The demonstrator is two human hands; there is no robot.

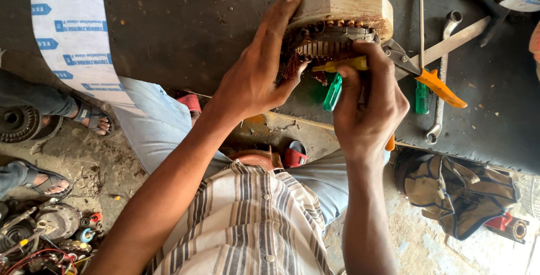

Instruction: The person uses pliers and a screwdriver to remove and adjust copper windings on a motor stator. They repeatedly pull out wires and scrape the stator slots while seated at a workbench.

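A round motor stator (337, 21) with copper windings and a pale outer band sits on the dark workbench (169, 33). My left hand (259, 72) grips its near side, fingers reaching over the rim. My right hand (368, 106) holds a thin yellow tool (337, 65) whose tip presses into the stator's slots. A green-handled screwdriver (332, 93) lies just under that hand, between my two hands.
Orange-handled snips (436, 83), a second green screwdriver (422, 96), a spanner (441, 78) and a wooden stick (450, 44) lie right of the stator. A white printed sheet (73, 33) hangs at left. Another person's sandalled feet (84, 114) and motor parts (50, 224) are on the floor.
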